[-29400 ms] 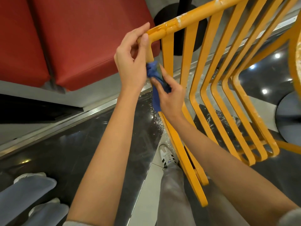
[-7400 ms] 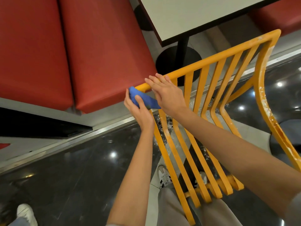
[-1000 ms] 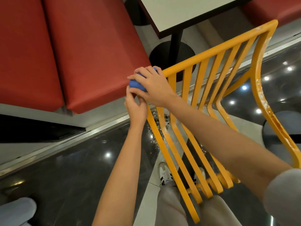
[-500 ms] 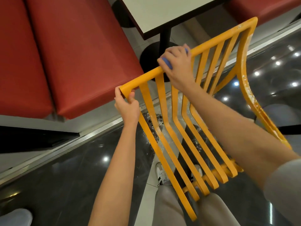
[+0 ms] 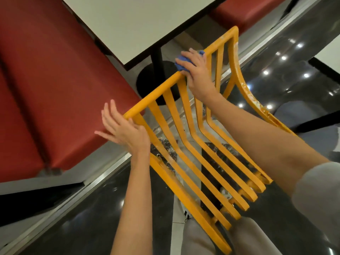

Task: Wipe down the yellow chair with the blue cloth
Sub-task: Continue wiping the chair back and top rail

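The yellow chair (image 5: 185,144) is a slatted metal frame tilted in front of me, its top rail running from lower left to upper right. My right hand (image 5: 196,70) grips the blue cloth (image 5: 181,64) bunched over the top rail, about two thirds of the way along. My left hand (image 5: 123,129) is at the rail's left end with fingers spread and straight, its palm against the left side post just below the corner. White scuffs mark the far right post.
A red bench seat (image 5: 55,89) fills the left. A white table (image 5: 143,21) on a black pedestal (image 5: 156,70) stands just behind the chair. The dark glossy floor (image 5: 82,227) lies below, and my legs are under the chair's lower end.
My right hand has slid the cloth further right along the top rail. My left hand has let go of the rail's left end and opened its fingers.
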Motion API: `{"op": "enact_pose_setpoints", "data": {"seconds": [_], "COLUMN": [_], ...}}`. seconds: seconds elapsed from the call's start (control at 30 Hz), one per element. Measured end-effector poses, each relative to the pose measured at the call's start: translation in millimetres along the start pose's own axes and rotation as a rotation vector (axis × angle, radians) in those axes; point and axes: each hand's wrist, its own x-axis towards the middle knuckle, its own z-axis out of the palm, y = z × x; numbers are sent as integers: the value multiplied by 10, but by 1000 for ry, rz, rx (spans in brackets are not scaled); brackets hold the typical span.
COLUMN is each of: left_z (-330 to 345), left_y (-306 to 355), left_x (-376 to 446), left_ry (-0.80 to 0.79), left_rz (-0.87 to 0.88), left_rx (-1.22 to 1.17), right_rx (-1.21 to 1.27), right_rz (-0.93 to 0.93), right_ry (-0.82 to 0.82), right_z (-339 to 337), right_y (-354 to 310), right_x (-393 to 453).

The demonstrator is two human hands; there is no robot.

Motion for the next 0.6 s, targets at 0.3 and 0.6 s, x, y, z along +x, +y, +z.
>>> {"op": "enact_pose_setpoints", "data": {"seconds": [0.3,0.6], "left_z": [448,443], "left_y": [744,696], "left_x": [448,433], "left_ry": [-426,-396], "left_rz": [347,374], "left_rx": [3,-38], "right_rx": [-76,-14], "right_rz": [-63,-50], "right_ry": [-34,-14], "right_z": [-108,-129], "right_y": [274,348], "right_x": [70,-109]}}
